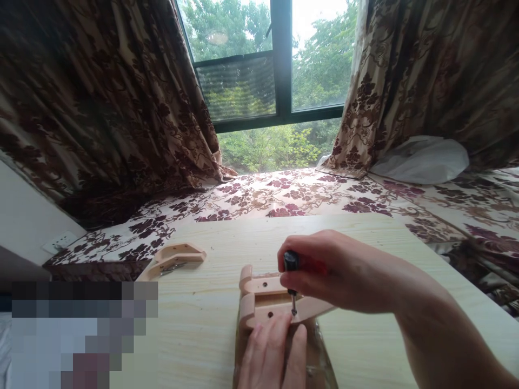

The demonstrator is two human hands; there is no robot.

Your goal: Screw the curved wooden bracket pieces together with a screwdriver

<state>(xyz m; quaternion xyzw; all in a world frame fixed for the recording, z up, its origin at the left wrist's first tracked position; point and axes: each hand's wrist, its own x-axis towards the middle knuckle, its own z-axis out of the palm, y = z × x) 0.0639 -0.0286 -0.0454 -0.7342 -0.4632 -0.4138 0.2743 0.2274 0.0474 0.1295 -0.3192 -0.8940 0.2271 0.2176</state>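
Note:
My right hand is wrapped round a screwdriver with a black handle. The screwdriver stands nearly upright, its tip at a screw in a pale wooden piece with rounded ends and dark holes. Below it, my left hand lies with fingers stretched out against the near edge of the wooden piece, close to the screwdriver tip. Under the piece and my left hand is a brownish, shiny item, partly hidden.
Another wooden piece lies at the left of the pale table, with thin metal parts beside it. Behind the table are a floral-covered ledge, curtains, a window and a white plastic bag. A blurred patch covers the lower left.

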